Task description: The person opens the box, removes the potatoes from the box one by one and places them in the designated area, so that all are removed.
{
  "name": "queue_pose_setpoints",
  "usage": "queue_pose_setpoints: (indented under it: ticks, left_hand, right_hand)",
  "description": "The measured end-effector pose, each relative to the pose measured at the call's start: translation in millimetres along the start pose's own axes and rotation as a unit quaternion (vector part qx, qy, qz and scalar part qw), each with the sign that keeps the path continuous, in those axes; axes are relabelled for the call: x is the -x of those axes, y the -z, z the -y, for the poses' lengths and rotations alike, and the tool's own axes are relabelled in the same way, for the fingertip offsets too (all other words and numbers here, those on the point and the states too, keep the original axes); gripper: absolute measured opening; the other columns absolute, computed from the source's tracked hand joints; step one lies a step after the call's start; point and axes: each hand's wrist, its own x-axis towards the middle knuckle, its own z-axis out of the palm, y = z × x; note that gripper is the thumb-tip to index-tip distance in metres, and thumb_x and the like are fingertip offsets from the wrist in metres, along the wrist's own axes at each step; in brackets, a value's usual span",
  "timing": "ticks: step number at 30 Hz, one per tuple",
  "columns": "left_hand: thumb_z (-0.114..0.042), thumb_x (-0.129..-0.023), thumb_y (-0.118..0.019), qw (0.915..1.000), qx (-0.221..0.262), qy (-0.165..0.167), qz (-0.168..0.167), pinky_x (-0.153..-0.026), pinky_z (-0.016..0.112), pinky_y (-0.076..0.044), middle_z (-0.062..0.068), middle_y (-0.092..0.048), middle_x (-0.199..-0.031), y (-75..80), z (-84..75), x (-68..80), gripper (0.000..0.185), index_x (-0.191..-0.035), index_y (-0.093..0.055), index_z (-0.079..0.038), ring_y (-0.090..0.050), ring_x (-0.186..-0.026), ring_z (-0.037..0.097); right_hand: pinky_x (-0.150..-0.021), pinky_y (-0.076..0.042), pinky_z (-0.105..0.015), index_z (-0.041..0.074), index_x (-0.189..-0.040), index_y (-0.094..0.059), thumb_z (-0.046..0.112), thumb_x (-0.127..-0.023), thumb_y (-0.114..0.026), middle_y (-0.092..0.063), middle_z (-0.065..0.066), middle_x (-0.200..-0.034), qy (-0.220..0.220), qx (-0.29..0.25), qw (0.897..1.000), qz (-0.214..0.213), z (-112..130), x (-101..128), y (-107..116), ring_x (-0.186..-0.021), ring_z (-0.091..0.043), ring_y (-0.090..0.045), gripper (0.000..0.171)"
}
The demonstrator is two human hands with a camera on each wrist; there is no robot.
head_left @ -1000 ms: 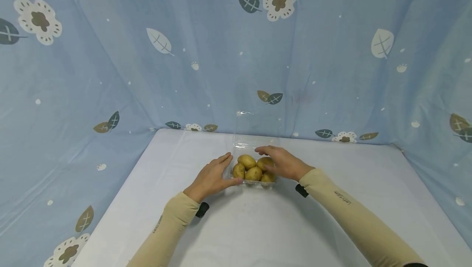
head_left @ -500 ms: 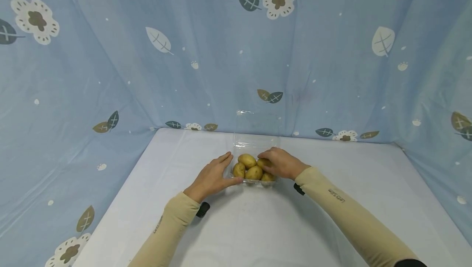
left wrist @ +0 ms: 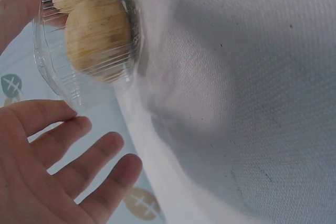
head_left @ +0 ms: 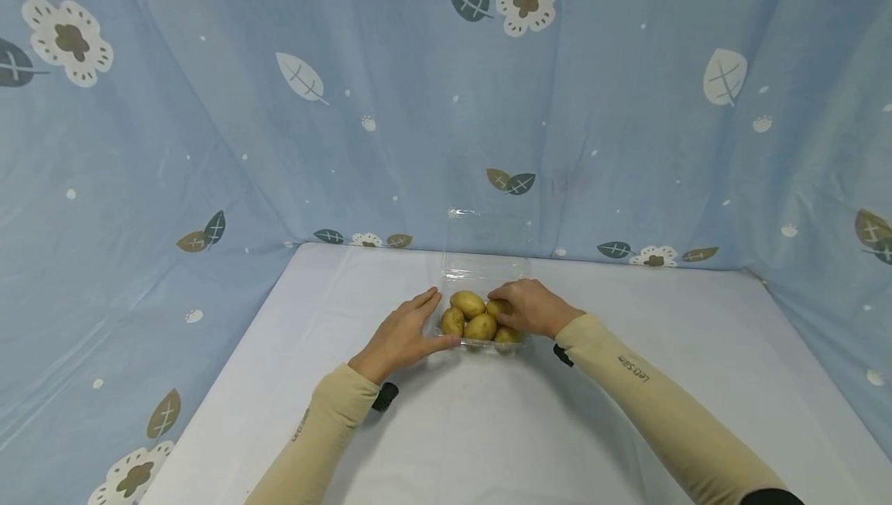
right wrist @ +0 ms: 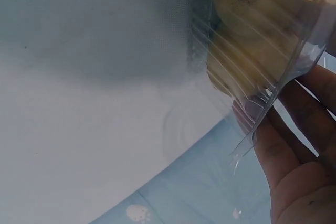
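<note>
A clear plastic clamshell box [head_left: 484, 345] sits on the white table with several yellow potatoes [head_left: 468, 304] in its base. Its transparent lid [head_left: 488, 242] stands raised at the back. My left hand [head_left: 399, 338] is at the box's left side, fingers spread and thumb at the front rim; the left wrist view shows its fingertips near the ribbed wall. At the right, my right hand [head_left: 535, 308] reaches over the rim and pinches the back-right potato [head_left: 498, 308], partly covering it. In the right wrist view some fingers [right wrist: 275, 145] show beside and through the clear wall.
The white-covered table [head_left: 481, 427] ends against a blue curtain [head_left: 390, 102] with leaf and flower prints at the back and sides. The raised lid stands close to the back curtain.
My right hand has lowered slightly and its fingers have closed on the back-right potato. My left hand and the box have stayed in place.
</note>
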Motion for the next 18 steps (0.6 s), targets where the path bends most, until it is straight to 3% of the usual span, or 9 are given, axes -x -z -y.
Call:
queue_pose_setpoints:
  ticks: [8,12,18]
  left_hand:
    - [-0.068,-0.087,-0.066,1.0,0.004,0.002,-0.004,-0.118,0.048,-0.032,0.007,-0.032,-0.163,-1.2,1.8,0.1,0.097,-0.156,-0.039,-0.006,-0.036,-0.146,0.032]
    - [-0.068,-0.087,-0.066,1.0,0.006,-0.001,-0.004,-0.118,0.048,-0.032,0.008,-0.032,-0.163,-1.4,1.8,-0.1,0.098,-0.156,-0.038,-0.005,-0.035,-0.146,0.032]
    - [-0.068,-0.087,-0.067,1.0,0.004,-0.002,-0.001,-0.117,0.048,-0.033,0.008,-0.032,-0.163,-1.7,0.9,-0.4,0.098,-0.156,-0.038,-0.004,-0.036,-0.146,0.032]
  right_hand:
    - [-0.099,-0.052,-0.044,0.001,-0.125,-0.071,0.012,-0.09,-0.078,-0.072,-0.013,-0.119,0.001,-0.021,1.0,0.012,-1.0,-3.2,1.4,-0.111,-0.028,-0.068,0.037]
    - [-0.098,-0.053,-0.043,0.001,-0.123,-0.072,0.01,-0.09,-0.078,-0.073,-0.012,-0.118,0.021,-0.035,0.999,0.014,-3.4,-3.7,1.9,-0.112,-0.028,-0.067,0.035]
    - [-0.097,-0.054,-0.042,0.0,-0.123,-0.072,0.011,-0.091,-0.077,-0.073,-0.012,-0.117,0.053,-0.016,0.998,0.013,-6.3,-3.0,1.3,-0.11,-0.027,-0.068,0.034]
